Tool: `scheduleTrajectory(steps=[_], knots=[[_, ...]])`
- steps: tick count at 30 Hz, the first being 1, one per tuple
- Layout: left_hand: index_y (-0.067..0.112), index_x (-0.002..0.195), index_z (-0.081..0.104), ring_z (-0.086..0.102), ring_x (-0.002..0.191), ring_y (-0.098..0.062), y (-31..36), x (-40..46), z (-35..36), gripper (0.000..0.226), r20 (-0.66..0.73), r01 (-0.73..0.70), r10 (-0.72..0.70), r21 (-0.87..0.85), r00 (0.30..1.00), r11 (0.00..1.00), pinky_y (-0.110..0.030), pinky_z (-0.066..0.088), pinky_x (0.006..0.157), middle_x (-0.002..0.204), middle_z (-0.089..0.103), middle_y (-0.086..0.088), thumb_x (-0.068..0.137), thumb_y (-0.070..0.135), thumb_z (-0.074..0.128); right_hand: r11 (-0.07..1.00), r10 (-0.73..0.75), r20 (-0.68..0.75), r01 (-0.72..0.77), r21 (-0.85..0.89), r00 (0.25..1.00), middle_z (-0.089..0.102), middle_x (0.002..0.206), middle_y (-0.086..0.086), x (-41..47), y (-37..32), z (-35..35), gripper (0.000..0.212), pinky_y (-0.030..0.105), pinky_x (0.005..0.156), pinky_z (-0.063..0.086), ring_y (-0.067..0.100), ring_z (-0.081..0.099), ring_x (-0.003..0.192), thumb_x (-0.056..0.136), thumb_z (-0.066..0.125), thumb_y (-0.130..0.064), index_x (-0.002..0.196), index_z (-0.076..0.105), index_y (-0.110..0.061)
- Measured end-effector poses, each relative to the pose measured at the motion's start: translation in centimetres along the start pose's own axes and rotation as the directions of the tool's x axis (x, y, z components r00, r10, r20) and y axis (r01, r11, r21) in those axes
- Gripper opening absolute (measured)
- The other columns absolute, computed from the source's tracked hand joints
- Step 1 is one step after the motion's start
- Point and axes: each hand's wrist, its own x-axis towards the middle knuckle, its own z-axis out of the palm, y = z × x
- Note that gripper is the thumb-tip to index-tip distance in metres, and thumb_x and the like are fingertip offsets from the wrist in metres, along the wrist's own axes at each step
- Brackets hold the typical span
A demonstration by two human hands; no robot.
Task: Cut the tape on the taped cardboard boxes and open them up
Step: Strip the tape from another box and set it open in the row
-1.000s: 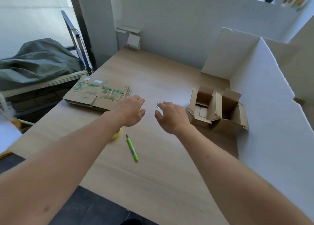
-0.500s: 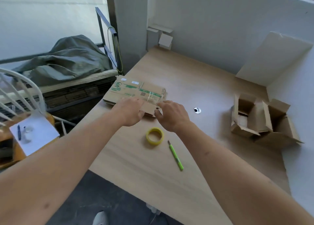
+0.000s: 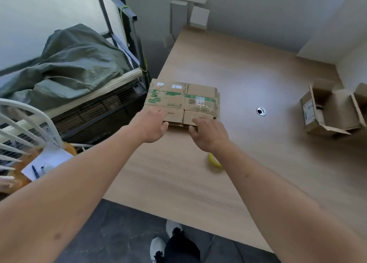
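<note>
Both hands now reach the flattened box stack (image 3: pixel 182 101) at 11 o'clock: left hand (image 3: pixel 152 124) and right hand (image 3: pixel 209 133) pinch its near edge (the green cutter has gone behind the right forearm, yellow tape roll (image 3: pixel 214 162) half hidden).

Brown, green-printed flattened boxes (image 3: pixel 181 101)

Soft daylight falls evenly, with a pale sheen on the light wooden counter (image 3: pixel 248 80) near its far edge. Wide-angle bending curves the frame's edges, and motion blur softens everything slightly.
</note>
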Motion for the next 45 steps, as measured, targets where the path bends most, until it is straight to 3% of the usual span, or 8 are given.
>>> scheduleTrajectory(steps=[17, 20, 24, 28, 34, 36, 41, 45], knots=[[0.014, 0.150, 0.045, 0.048, 0.135, -0.030, -7.3, 16.2, 5.7, 0.052, 0.188, 0.110, -0.085, -0.123, 0.978, 0.986, -0.049, 0.046, 0.109, 0.152, 0.045, -0.007, 0.103, 0.036, 0.050, 0.949, 0.273, 0.093, -0.284, 0.138, 0.958, 0.050, 0.139, 0.012, 15.3, 5.2, 7.7, 0.041, 0.046, 0.095, 0.050, 0.035, 0.056, 0.118, 0.102, 0.041, -0.043, 0.129, 0.058, -0.017], [0.016, 0.143, 0.048, 0.046, 0.133, -0.036, -9.5, 18.6, 7.9, 0.048, 0.188, 0.180, -0.156, -0.115, 0.970, 0.977, -0.052, 0.048, 0.107, 0.155, 0.035, -0.015, 0.101, 0.038, 0.051, 0.899, 0.389, 0.115, -0.404, 0.170, 0.914, 0.036, 0.154, 0.019, 17.9, 6.3, 8.9, 0.056, 0.052, 0.109, 0.042, 0.041, 0.042, 0.135, 0.100, 0.044, -0.055, 0.146, 0.045, -0.024], [0.020, 0.149, 0.034, 0.050, 0.128, -0.048, -11.3, 20.9, 9.6, 0.051, 0.207, 0.281, -0.235, -0.227, 0.950, 0.933, -0.057, 0.049, 0.104, 0.156, 0.025, -0.031, 0.103, 0.039, 0.046, 0.801, 0.505, 0.191, -0.540, 0.259, 0.842, 0.012, 0.166, 0.023, 19.6, 6.7, 10.0, 0.087, 0.056, 0.120, 0.028, 0.045, 0.021, 0.150, 0.091, 0.046, -0.074, 0.161, 0.016, -0.032], [0.016, 0.155, 0.032, 0.057, 0.115, -0.034, -11.2, 20.8, 9.3, 0.057, 0.117, 0.261, -0.234, -0.417, 0.965, 0.871, -0.048, 0.052, 0.101, 0.146, 0.036, -0.017, 0.104, 0.033, 0.052, 0.751, 0.551, 0.189, -0.582, 0.312, 0.813, 0.005, 0.168, 0.024, 19.8, 5.8, 10.1, 0.106, 0.059, 0.124, 0.018, 0.047, 0.012, 0.153, 0.082, 0.046, -0.088, 0.163, 0.001, -0.036], [0.019, 0.156, 0.034, 0.054, 0.112, -0.012, -11.1, 19.3, 6.5, 0.069, -0.131, 0.135, -0.326, -0.722, 0.936, 0.678, -0.029, 0.042, 0.102, 0.133, 0.047, -0.001, 0.096, 0.017, 0.069, 0.628, 0.614, 0.198, -0.625, 0.463, 0.764, 0.016, 0.165, 0.023, 19.0, 5.1, 8.4, 0.129, 0.065, 0.119, 0.014, 0.039, 0.019, 0.153, 0.062, 0.045, -0.103, 0.162, -0.001, -0.037], [0.023, 0.155, 0.035, 0.061, 0.118, -0.009, -11.1, 19.1, 5.4, 0.073, -0.068, 0.117, -0.307, -0.830, 0.949, 0.545, -0.031, 0.046, 0.104, 0.134, 0.060, 0.005, 0.093, 0.014, 0.072, 0.574, 0.615, 0.221, -0.622, 0.532, 0.757, 0.018, 0.163, 0.022, 18.5, 5.1, 7.6, 0.137, 0.064, 0.120, 0.018, 0.040, 0.023, 0.151, 0.052, 0.047, -0.107, 0.160, -0.005, -0.041], [0.020, 0.129, 0.062, 0.069, 0.117, -0.030, -10.3, 18.7, 1.7, 0.030, 0.161, 0.177, -0.180, -0.981, 0.970, 0.078, -0.048, 0.056, 0.097, 0.121, 0.075, -0.004, 0.103, 0.007, 0.058, 0.448, 0.616, 0.217, -0.564, 0.694, 0.757, 0.027, 0.151, 0.013, 17.2, 6.2, 5.5, 0.140, 0.058, 0.119, 0.030, 0.039, 0.030, 0.145, 0.045, 0.062, -0.102, 0.157, -0.003, -0.049], [0.027, 0.135, 0.058, 0.069, 0.118, -0.032, -9.3, 17.9, 0.0, 0.031, 0.210, 0.210, -0.074, -0.978, 0.975, 0.000, -0.054, 0.054, 0.099, 0.127, 0.073, -0.007, 0.107, 0.015, 0.051, 0.343, 0.650, 0.185, -0.503, 0.794, 0.737, 0.028, 0.146, 0.009, 16.3, 6.8, 4.1, 0.124, 0.055, 0.117, 0.028, 0.035, 0.027, 0.144, 0.058, 0.066, -0.093, 0.156, 0.007, -0.045]])
